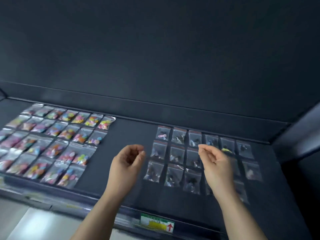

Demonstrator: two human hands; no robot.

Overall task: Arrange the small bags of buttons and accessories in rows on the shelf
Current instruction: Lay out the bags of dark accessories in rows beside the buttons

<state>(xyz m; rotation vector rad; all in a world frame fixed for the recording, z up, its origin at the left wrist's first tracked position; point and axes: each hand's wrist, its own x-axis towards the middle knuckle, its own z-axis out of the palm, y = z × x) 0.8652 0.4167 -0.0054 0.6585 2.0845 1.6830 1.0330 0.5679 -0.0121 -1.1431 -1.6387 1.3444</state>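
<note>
The bags lie flat on the shelf in two blocks. The button bags, filled with bright pieces, are set in rows toward the left edge, from the back edge to the front edge. Several are overlapped or slightly skewed. The accessory bags, with dark contents, are set in rows toward the right edge, with narrow gaps between them. Part of this block is hidden behind the right hand. A bare strip of shelf is seen between the two blocks.

Each bag is judged to be light, limp and slick, with loose contents that are likely to shift when it is lifted. The sealed strip along the top looks the stiffest part, so a bag is probably best pinched there or at a top corner. It could also be slid flat under the fingertips to square it with its row.

The left hand is held above the bare strip, nearer the front edge. Its fingers are loosely curled toward the thumb, and nothing is seen in them. The right hand is held over the accessory bags. Its fingers are loosely curled too, and nothing is seen to be held.

A label with a red arrow is fixed to the front edge. A pale floor is seen below the front-left corner.
</note>
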